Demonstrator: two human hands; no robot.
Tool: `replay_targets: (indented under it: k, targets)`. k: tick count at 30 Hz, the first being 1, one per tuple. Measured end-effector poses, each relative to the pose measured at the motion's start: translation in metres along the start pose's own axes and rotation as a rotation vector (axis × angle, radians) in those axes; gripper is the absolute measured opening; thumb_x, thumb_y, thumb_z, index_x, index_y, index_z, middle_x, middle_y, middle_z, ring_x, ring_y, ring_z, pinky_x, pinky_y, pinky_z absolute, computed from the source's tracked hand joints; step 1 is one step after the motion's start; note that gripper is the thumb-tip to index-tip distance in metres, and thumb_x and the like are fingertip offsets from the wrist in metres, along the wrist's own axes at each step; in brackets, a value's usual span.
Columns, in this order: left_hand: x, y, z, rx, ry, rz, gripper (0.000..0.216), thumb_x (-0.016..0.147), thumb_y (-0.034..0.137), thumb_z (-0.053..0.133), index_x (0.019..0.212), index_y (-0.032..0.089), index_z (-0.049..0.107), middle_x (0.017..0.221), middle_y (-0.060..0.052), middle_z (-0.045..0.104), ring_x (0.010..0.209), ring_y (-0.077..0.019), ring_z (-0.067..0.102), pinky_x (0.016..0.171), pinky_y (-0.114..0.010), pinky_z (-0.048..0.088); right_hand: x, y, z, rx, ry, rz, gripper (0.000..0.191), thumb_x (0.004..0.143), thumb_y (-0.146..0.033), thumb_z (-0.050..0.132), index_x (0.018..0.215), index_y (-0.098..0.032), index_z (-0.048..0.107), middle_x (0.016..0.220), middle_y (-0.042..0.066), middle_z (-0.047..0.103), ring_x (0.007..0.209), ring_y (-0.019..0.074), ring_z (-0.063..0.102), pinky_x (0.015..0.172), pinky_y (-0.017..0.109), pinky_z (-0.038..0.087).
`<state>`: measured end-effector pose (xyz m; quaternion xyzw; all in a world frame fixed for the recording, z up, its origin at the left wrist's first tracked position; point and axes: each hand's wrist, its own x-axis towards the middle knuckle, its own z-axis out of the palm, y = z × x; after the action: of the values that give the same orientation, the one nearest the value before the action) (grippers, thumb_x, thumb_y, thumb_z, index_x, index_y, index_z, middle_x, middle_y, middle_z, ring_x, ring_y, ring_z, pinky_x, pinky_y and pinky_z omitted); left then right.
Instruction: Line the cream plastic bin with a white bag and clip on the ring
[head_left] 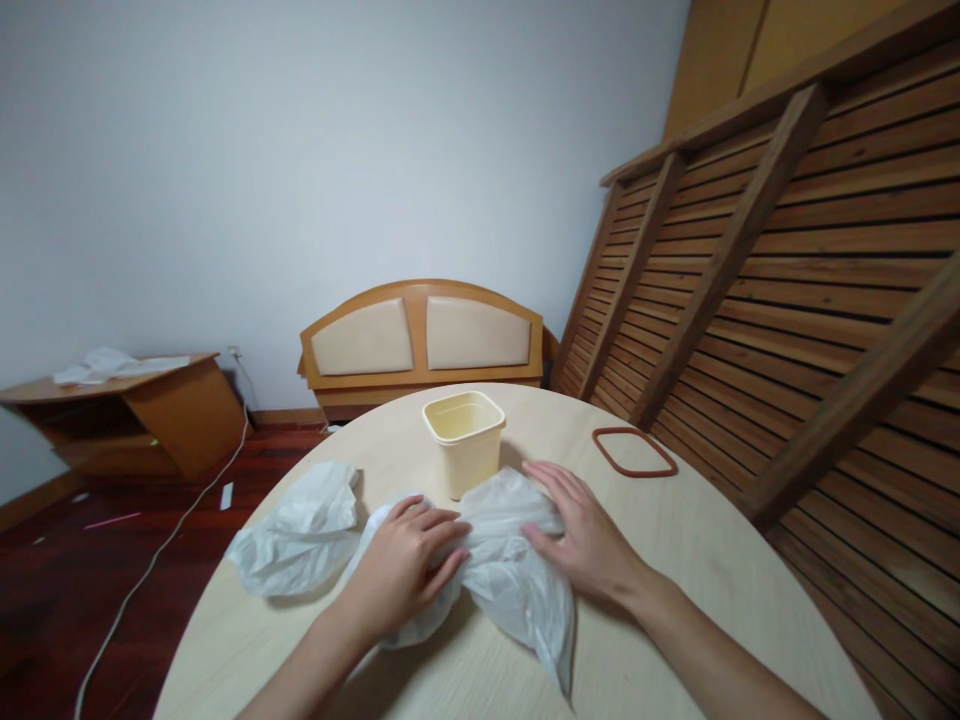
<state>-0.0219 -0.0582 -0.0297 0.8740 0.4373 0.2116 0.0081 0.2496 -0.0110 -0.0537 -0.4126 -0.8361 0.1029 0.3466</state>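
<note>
A crumpled clear-white plastic bag [504, 575] lies on the round pale table [697, 560] in front of me. My left hand [401, 565] rests on its left part with fingers curled and pinching the plastic. My right hand [581, 535] lies flat on the bag's right part, fingers stretched out. Just behind the bag stands a small cream plastic bin [465, 440], upright and empty. A second crumpled plastic bag [300, 530] lies to the left of my left hand.
A reddish-brown rectangular ring [634, 451] lies on the table at the back right. A slatted wooden bed frame [787, 270] leans along the right. A headboard [421, 345] stands against the wall. A low wooden shelf [127, 410] and a white cable [161, 555] are at left.
</note>
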Motion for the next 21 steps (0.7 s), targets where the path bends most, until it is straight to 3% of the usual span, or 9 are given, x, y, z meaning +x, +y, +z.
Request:
replay_targets:
  k: [3, 6, 12, 16, 18, 21]
  targets:
    - [0.000, 0.000, 0.013, 0.003, 0.035, 0.076, 0.024, 0.096, 0.025, 0.056, 0.116, 0.024, 0.069, 0.109, -0.007, 0.076, 0.097, -0.0236, 0.071, 0.102, -0.050, 0.046, -0.006, -0.024, 0.009, -0.007, -0.250, -0.107, 0.115, 0.068, -0.066, 0.077, 0.158, -0.012, 0.028, 0.161, 0.019, 0.034, 0.150, 0.0360, 0.027, 0.124, 0.055, 0.018]
    - [-0.001, 0.003, 0.023, 0.009, 0.067, 0.148, 0.023, 0.095, 0.021, 0.056, 0.115, 0.024, 0.068, 0.103, -0.006, 0.077, 0.096, -0.0219, 0.071, 0.102, -0.047, 0.047, -0.012, -0.035, 0.020, -0.006, -0.374, -0.137, 0.130, 0.060, -0.064, 0.083, 0.161, -0.015, 0.018, 0.164, 0.018, 0.026, 0.153, 0.0360, 0.017, 0.126, 0.055, 0.010]
    - [-0.003, 0.007, 0.027, -0.033, 0.071, 0.265, 0.019, 0.096, 0.020, 0.058, 0.112, 0.026, 0.068, 0.100, -0.002, 0.077, 0.096, -0.0200, 0.070, 0.104, -0.043, 0.044, -0.011, -0.030, 0.027, 0.006, -0.420, -0.177, 0.106, 0.068, -0.046, 0.082, 0.158, -0.022, 0.030, 0.155, 0.012, 0.046, 0.152, 0.0341, 0.023, 0.125, 0.056, 0.007]
    - [-0.003, 0.004, 0.024, -0.018, 0.057, 0.276, 0.018, 0.098, 0.019, 0.056, 0.107, 0.026, 0.069, 0.100, -0.001, 0.076, 0.091, -0.0191, 0.069, 0.097, -0.040, 0.046, -0.008, -0.025, 0.024, -0.025, -0.413, -0.176, 0.077, 0.076, -0.032, 0.074, 0.147, -0.022, 0.047, 0.140, 0.012, 0.062, 0.135, 0.0292, 0.051, 0.125, 0.053, 0.009]
    - [-0.003, 0.001, 0.024, 0.015, 0.051, 0.269, 0.017, 0.097, 0.018, 0.056, 0.103, 0.026, 0.070, 0.099, -0.001, 0.075, 0.088, -0.0195, 0.069, 0.091, -0.039, 0.047, -0.006, -0.023, 0.021, -0.028, -0.440, -0.183, 0.061, 0.079, -0.024, 0.068, 0.139, -0.023, 0.056, 0.125, 0.009, 0.069, 0.118, 0.0259, 0.062, 0.123, 0.051, 0.017]
    - [-0.001, -0.005, 0.024, 0.069, 0.022, 0.210, 0.016, 0.094, 0.016, 0.059, 0.097, 0.025, 0.072, 0.100, -0.002, 0.075, 0.088, -0.0212, 0.067, 0.085, -0.038, 0.047, -0.005, -0.019, 0.016, -0.036, -0.483, -0.167, 0.053, 0.078, -0.010, 0.059, 0.129, -0.025, 0.062, 0.114, 0.007, 0.071, 0.107, 0.0247, 0.064, 0.105, 0.041, 0.042]
